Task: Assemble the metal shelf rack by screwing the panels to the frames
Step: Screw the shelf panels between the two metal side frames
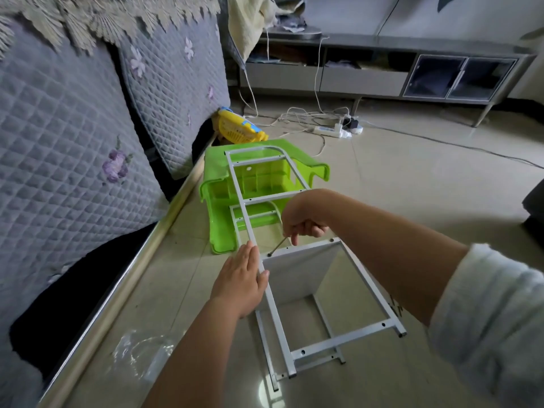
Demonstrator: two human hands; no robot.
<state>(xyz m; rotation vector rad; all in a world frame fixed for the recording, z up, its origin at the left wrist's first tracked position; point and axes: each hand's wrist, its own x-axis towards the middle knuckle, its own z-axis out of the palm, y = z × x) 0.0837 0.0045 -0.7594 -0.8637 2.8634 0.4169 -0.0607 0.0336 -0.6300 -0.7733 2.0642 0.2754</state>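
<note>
A white metal ladder-shaped frame (pixel 341 340) lies across the floor, its far end resting on a green stool. A white shelf panel (pixel 297 275) stands between this frame and a second frame (pixel 266 346) underneath. My left hand (pixel 243 278) presses flat with straight fingers against the left rail of the upper frame. My right hand (pixel 303 223) grips a thin metal hex key (pixel 278 247), whose tip sits in a screw hole at the panel's top left corner.
An overturned green plastic stool (pixel 223 187) lies under the frame's far end. A quilted sofa (pixel 59 142) runs along the left. A clear plastic bag (pixel 141 351) lies on the tiled floor. A power strip (pixel 328 131) with cables sits before a grey TV cabinet (pixel 362 78).
</note>
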